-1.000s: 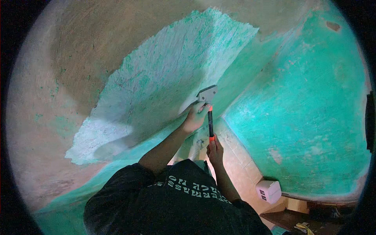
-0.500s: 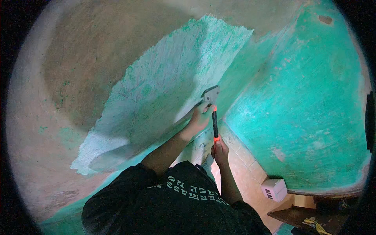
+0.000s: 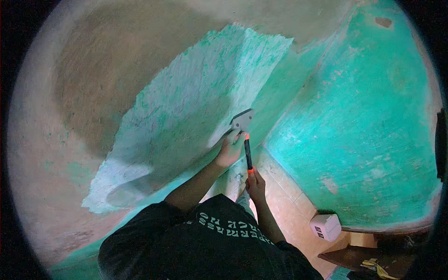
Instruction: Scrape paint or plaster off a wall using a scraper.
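Note:
A long-handled wall scraper [image 3: 248,153] is in both my hands, its black handle banded with orange. My right hand [image 3: 256,185] is closed round the lower end of the handle. Higher up, my left hand [image 3: 227,151] grips it just below the wide grey blade head [image 3: 242,120]. The blade lies at the wall, by the border between a pale, green-flecked patch [image 3: 186,102] and a strip of green paint [image 3: 275,93]. Whether the edge touches the surface I cannot tell.
Bare grey-brown wall [image 3: 98,70] surrounds the pale patch. On the right stands another green wall [image 3: 359,116], meeting this one at a corner. A white box [image 3: 326,227] sits on the tiled floor [image 3: 282,186], close to a brown wooden piece [image 3: 350,259] with something yellow on it.
The scraper and both hands have shifted a little left and down in the picture, toward my body. My grip on the handle looks the same.

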The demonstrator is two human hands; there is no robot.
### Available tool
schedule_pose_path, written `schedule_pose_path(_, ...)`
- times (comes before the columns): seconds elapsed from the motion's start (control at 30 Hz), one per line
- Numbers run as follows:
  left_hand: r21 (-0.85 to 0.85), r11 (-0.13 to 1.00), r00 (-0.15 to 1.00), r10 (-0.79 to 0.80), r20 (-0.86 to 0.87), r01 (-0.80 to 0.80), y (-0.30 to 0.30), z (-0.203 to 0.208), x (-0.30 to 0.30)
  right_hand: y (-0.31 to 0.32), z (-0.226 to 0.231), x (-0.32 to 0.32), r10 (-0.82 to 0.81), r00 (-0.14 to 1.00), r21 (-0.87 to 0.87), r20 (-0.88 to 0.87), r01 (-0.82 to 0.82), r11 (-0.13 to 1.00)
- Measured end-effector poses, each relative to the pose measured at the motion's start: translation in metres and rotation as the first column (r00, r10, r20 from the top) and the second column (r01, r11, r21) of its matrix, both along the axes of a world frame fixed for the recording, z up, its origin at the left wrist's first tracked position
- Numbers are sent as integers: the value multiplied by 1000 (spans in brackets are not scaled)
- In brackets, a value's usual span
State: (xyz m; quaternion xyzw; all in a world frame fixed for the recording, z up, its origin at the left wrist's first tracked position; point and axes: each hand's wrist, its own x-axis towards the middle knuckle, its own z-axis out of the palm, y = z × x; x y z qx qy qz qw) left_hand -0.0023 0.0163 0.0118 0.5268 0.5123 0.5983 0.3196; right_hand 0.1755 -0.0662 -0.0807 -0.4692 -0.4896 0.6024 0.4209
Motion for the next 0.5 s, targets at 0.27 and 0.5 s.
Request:
schedule_pose_path(0.27, -96, 995, 990, -15, 144, 29, 6, 2, 5, 6, 9, 5, 13, 999, 31, -49, -12, 999)
schedule_pose_path(0.5, -55, 998, 996, -26, 91, 31, 7, 28, 5, 10, 42, 1, 43, 998, 128, -53, -36, 991)
